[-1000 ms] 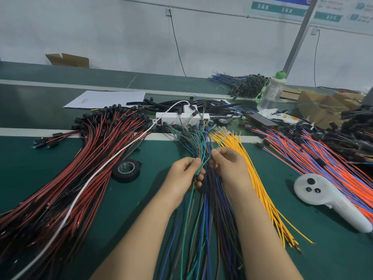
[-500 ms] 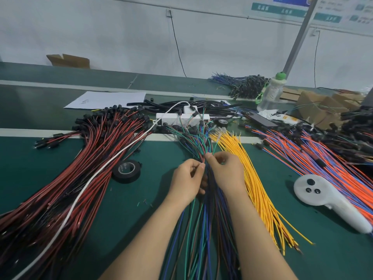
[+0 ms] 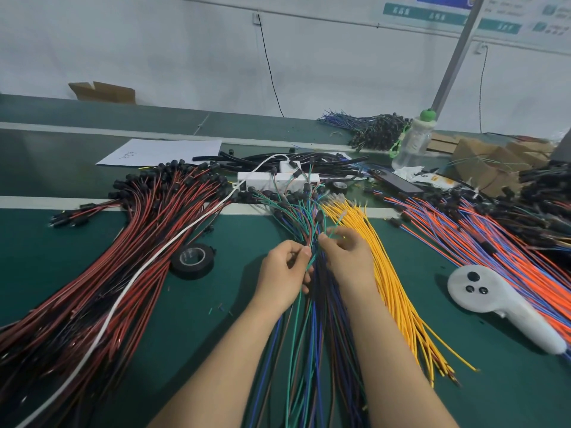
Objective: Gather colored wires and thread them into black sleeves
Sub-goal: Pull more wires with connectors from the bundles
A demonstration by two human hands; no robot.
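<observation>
- At the middle of the green bench [image 3: 216,307], a person's left hand [image 3: 282,273] and right hand [image 3: 349,261] meet over the mixed bundle of green, blue and brown wires [image 3: 309,350], which runs from the near edge toward the far edge.
- The left fingers are curled, with thumb and forefinger pinching a few thin green strands. The right fingers are curled too, nipping a single green wire just above the bundle.
- The strands cross one another just beyond the fingertips, near their dark end pieces. A firm pull there would likely drag neighbouring wires along and knot the fan rather than free one wire.
- The yellow wires [image 3: 398,291] lie against the right wrist. A sideways sweep of that forearm could fold yellow strands into the selection.
- The black sleeves [image 3: 272,159] lie well apart, toward the far edge behind the white power strip [image 3: 278,179]. Reaching them probably means releasing one pinch, and the gathered strands could then drop back into the pile.
- The pinches are narrow and the wires are thin and slick, so a loosened thumb may lose the count.
- A black tape roll [image 3: 193,261] sits to the left, near the red-and-black wires [image 3: 123,257]. A trailing strand could catch on it.
</observation>
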